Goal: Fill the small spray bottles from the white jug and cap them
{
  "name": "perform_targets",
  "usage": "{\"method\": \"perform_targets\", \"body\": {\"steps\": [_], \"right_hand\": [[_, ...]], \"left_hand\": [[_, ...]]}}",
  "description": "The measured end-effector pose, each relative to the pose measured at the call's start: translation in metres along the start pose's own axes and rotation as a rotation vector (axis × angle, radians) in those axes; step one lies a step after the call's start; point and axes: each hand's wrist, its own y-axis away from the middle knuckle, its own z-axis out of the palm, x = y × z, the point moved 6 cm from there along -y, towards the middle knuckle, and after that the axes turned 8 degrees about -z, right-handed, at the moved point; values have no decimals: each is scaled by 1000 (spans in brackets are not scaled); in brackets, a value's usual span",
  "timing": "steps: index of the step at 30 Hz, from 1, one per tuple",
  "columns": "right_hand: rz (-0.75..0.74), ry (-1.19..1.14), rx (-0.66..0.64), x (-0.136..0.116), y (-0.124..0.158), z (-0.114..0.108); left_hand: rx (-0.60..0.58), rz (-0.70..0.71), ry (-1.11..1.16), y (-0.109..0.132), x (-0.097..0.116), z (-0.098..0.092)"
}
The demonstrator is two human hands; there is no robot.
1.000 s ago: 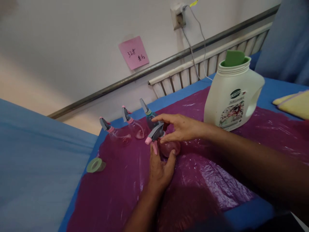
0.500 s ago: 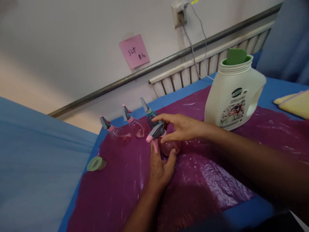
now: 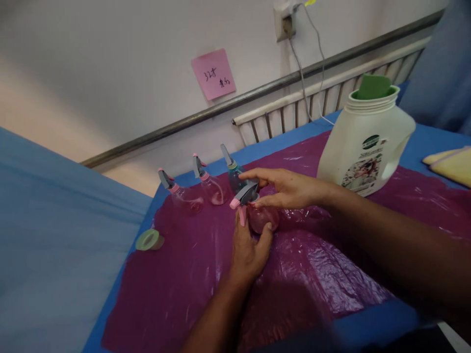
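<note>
Our left hand (image 3: 250, 247) is closed around the round body of the pink spray bottle (image 3: 262, 219), with the thumb on its near side and the fingers cupping it from below. Our right hand (image 3: 290, 189) reaches across from the jug's side and pinches the bottle's neck just under the grey spray head (image 3: 246, 192), forefinger stretched over the top. The bottle stands upright on the purple plastic sheet (image 3: 331, 274) spread over the bench, well to the left of the white jug (image 3: 364, 142) and a little nearer to us than it. Three more sprayers stand in a row farther left of the jug, along the sheet's far edge: the teal-collared bottle (image 3: 232, 174) just behind our right fingertips, then the middle pink bottle (image 3: 212, 189), then the outer pink bottle (image 3: 184, 197). A green tape roll (image 3: 149, 240) lies farthest left of the jug, at the sheet's edge. A yellow cloth (image 3: 451, 164) lies right of the jug, and a pink sticky note (image 3: 214, 73) hangs on the wall up and left of it
</note>
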Motion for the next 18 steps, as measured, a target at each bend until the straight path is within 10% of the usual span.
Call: {"method": "perform_targets", "body": {"steps": [9, 18], "right_hand": [[66, 8, 55, -6, 2, -6], [285, 399, 576, 5, 12, -65]], "left_hand": [[46, 95, 28, 0, -1, 6], [81, 115, -41, 2, -4, 9]]}}
